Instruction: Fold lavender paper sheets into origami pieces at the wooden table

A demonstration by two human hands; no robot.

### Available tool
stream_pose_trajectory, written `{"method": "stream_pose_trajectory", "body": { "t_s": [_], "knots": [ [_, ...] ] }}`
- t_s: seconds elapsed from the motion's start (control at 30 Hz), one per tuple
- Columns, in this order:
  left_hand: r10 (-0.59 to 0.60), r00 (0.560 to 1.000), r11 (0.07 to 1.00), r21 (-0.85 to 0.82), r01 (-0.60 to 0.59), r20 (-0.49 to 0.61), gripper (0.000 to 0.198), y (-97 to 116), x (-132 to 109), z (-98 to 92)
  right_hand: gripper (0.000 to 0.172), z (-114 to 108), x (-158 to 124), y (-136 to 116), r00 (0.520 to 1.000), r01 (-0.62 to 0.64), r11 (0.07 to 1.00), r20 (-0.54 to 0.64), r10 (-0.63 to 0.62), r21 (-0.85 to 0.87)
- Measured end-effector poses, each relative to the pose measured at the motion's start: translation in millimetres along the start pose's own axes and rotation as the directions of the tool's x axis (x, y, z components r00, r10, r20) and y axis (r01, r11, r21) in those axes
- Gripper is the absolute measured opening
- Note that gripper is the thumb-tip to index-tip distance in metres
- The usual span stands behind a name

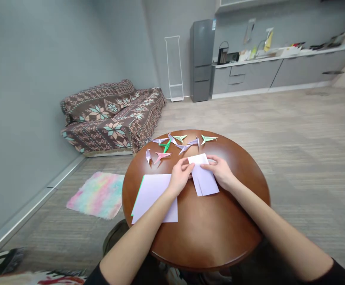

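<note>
My left hand (pixel 180 177) and my right hand (pixel 219 171) meet over a folded sheet of pale lilac paper (pixel 204 180) near the middle of a round wooden table (pixel 208 233). The fingers of both hands hold its upper part, which shows a white side. To the left, under my left wrist, lies a stack of lilac paper sheets (pixel 151 198) with a green edge beneath. Several origami cranes lie further away, including a pink crane (pixel 162 156) and a green crane (pixel 208 138).
A sofa under a patterned throw (pixel 113 118) stands along the left wall, with a fluffy rainbow rug (pixel 97 194) on the floor near the table. Further back are a white wire rack (pixel 174 67), a grey fridge (pixel 201 59) and a kitchen counter (pixel 282 59).
</note>
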State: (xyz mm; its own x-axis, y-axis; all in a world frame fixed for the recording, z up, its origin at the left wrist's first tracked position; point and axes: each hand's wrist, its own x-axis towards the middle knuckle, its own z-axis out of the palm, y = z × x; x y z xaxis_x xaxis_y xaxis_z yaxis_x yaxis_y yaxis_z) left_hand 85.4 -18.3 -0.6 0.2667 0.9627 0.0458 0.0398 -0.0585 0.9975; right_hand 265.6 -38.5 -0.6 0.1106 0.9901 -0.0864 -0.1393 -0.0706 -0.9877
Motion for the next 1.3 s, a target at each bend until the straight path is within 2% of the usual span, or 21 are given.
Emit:
{"method": "stream_pose_trajectory", "body": {
  "t_s": [0.07,0.13,0.27,0.43,0.6,0.67,0.87,1.1,1.3],
  "knots": [
    [-0.018,0.999,0.999,-0.040,0.019,0.032,0.047,2,0,1.2,0.053,1,-3,-2,1.000,0.002,1.000,0.020,-0.002,0.014],
    [-0.021,1.000,0.996,-0.091,0.023,0.019,0.040,5,-2,1.3,0.053,2,-5,-2,0.999,-0.002,1.000,0.047,0.001,0.019],
    [-0.052,0.999,0.980,-0.191,0.049,-0.009,0.033,7,-3,-1.7,0.033,3,-8,0,0.989,-0.038,0.999,0.143,0.036,0.007],
    [-0.102,0.995,0.941,-0.322,0.100,0.010,0.033,5,-2,-1.9,0.032,5,-11,2,0.970,-0.033,0.998,0.239,0.047,-0.062],
    [-0.087,0.995,0.891,-0.442,0.102,0.054,0.047,5,-4,6.2,0.032,9,-11,4,0.971,0.056,0.990,0.239,-0.024,-0.127],
    [-0.091,0.995,0.878,-0.468,0.104,0.051,0.047,4,-5,8.4,0.033,11,-11,6,0.971,0.074,0.987,0.237,-0.038,-0.143],
    [-0.080,0.996,0.886,-0.460,0.054,-0.037,0.043,-2,-1,6.2,0.033,10,-10,7,0.966,0.044,0.991,0.260,-0.010,-0.126],
    [-0.018,0.993,0.944,-0.330,-0.022,-0.117,0.031,-4,3,4.5,0.035,21,1,5,0.969,-0.090,0.990,0.219,0.112,-0.110],
    [0.011,0.995,0.955,-0.295,-0.040,-0.098,0.028,0,1,0.1,0.037,31,1,3,0.953,-0.084,0.996,0.291,0.090,-0.033]
  ]
}}
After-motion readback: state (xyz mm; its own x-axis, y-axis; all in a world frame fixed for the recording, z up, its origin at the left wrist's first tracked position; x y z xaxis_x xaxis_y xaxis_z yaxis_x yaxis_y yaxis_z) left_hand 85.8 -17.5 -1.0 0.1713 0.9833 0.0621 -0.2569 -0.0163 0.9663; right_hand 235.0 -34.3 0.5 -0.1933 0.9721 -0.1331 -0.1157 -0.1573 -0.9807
